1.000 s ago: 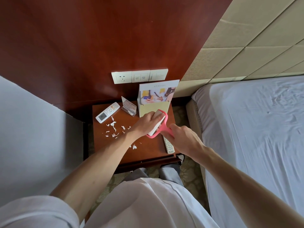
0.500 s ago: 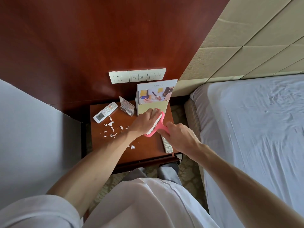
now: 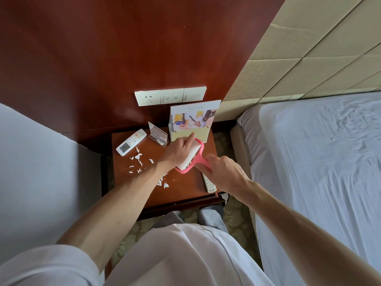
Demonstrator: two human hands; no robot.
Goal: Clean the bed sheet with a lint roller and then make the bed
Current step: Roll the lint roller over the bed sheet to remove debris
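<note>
A: where's the roller (image 3: 190,156) at?

B: over the nightstand (image 3: 185,195), long axis 7-to-1. Right hand (image 3: 223,172) grips its handle, left hand (image 3: 178,150) curls round its drum. Sheet (image 3: 309,162) is at 3 o'clock, right hand's nearer.

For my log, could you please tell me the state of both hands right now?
Left hand: grips the white roll of the lint roller.
Right hand: grips the lint roller's pink handle.

Reddish-brown wooden table (image 3: 185,191), white remote (image 3: 131,142) back left, scattered white paper scraps (image 3: 138,158), clear card holder (image 3: 158,134), brochure stand (image 3: 193,120), grey keypad remote (image 3: 209,184) front right.
</note>
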